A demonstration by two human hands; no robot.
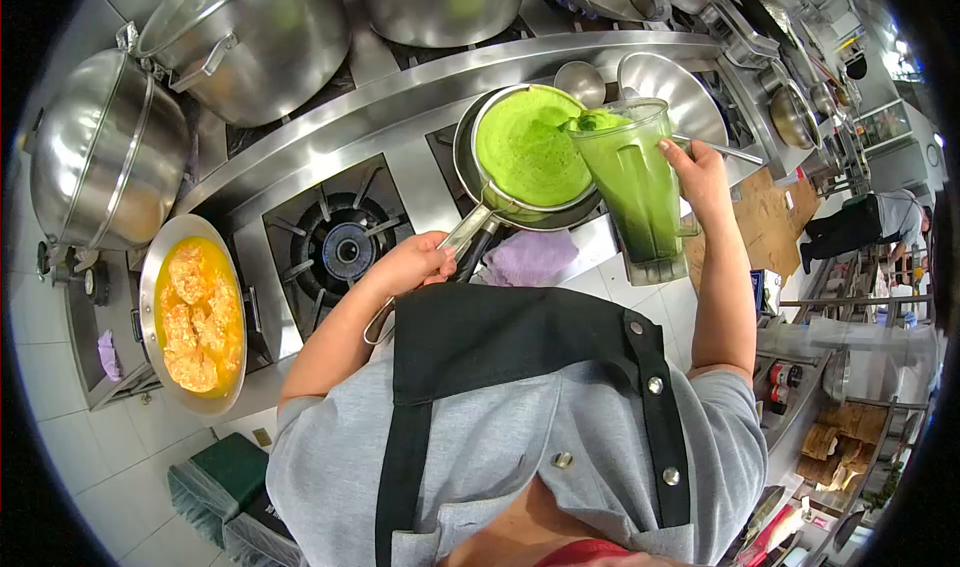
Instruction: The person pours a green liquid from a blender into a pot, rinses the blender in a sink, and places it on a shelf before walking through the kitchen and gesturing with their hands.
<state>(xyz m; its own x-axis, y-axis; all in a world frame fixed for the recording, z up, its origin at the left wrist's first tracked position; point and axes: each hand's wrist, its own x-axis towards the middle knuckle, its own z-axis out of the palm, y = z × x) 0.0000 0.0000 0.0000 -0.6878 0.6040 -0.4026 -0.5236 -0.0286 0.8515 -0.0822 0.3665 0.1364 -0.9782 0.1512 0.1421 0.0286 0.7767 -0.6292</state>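
Evidently, the metal handle (468,229) of a round vessel (476,152) is gripped by the left hand (428,260); whether the black handle (478,250) beneath is also held cannot be told. The blender jug (635,182) is gripped by the right hand (700,172) and tilted, its lip brought over the vessel, which is widely covered by green mixture (530,147). Overflow onto the stove (415,182) could be caused by too steep a tilt, or by a slackened left grip. Beyond, a large pot (260,47) is seen.
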